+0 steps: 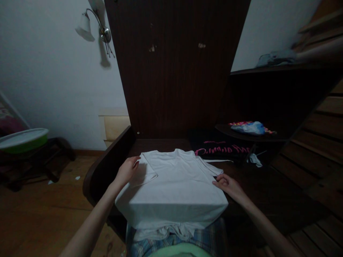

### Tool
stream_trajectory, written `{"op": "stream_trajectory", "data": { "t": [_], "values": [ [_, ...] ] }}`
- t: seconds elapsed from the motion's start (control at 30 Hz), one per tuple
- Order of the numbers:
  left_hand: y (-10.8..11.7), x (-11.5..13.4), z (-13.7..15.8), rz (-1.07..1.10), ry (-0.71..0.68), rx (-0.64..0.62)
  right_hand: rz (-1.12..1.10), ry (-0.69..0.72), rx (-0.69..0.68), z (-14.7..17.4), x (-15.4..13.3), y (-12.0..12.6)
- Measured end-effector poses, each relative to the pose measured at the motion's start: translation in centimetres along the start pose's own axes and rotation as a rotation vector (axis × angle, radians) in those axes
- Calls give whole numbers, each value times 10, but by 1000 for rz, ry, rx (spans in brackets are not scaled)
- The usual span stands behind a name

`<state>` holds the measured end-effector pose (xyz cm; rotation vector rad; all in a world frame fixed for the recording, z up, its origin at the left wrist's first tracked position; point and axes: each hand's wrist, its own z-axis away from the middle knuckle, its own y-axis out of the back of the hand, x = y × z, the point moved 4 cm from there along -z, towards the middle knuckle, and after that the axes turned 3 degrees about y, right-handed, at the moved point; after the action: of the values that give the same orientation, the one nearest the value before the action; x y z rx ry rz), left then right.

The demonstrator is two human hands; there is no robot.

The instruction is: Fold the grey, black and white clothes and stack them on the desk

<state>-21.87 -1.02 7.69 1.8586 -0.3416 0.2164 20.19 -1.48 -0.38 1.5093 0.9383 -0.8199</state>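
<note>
A white T-shirt [174, 178] lies spread on a dark wooden surface, its neck end away from me. Its lower part hangs over the near edge and bunches at my lap. At the shirt's left sleeve is my left hand [129, 168], fingers curled together at the cloth's edge; the fingertips are partly hidden. My right hand [225, 182] pinches the edge of the right sleeve between thumb and fingers.
Behind the shirt lies a black cloth with pink lettering [222, 149]. A plastic bag [249, 127] sits on a small shelf at right. A raised wooden side [107, 160] bounds the surface at left. A green basin [24, 141] rests on a dark stand.
</note>
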Motion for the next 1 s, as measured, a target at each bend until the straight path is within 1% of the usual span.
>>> {"op": "stream_trajectory", "data": {
  "t": [0.07, 0.13, 0.2, 0.27, 0.37, 0.47, 0.53, 0.6, 0.67, 0.77, 0.8, 0.83, 0.87, 0.93, 1.0],
  "values": [
    [-21, 13, -20, -83, -53, -89, 62, 42, 34, 2, 0, -3],
    [-44, 17, -31, -163, -91, -167, 93, 73, 53, 5, -1, -4],
    [-63, 11, -36, -228, -66, -205, 110, 92, 72, 7, -1, -4],
    [-75, 0, -36, -260, -17, -209, 128, 105, 83, 9, -1, -4],
    [-79, -19, -31, -273, 21, -223, 131, 111, 138, 7, 0, -2],
    [-71, -35, -29, -298, 29, -247, 115, 82, 246, -2, 1, 0],
    [-63, -41, -31, -317, 25, -262, 150, 80, 233, -13, -1, -4],
    [-54, -40, -36, -344, 33, -281, 226, 95, 166, -24, -5, -12],
    [-50, -27, -44, -370, 38, -283, 290, 110, 142, -32, -10, -20],
    [-57, 15, -57, -356, -15, -233, 249, 145, 182, -37, -18, -28],
    [-63, 33, -61, -329, -56, -213, 214, 157, 203, -36, -20, -28],
    [-70, 53, -64, -263, -127, -170, 183, 168, 226, -36, -21, -28],
    [-77, 71, -67, -209, -168, -139, 161, 177, 254, -34, -22, -26],
    [-94, 100, -70, -149, -187, -109, 148, 198, 312, -31, -23, -22],
    [-110, 120, -74, -89, -177, -76, 169, 238, 354, -29, -24, -18]
  ]
}}
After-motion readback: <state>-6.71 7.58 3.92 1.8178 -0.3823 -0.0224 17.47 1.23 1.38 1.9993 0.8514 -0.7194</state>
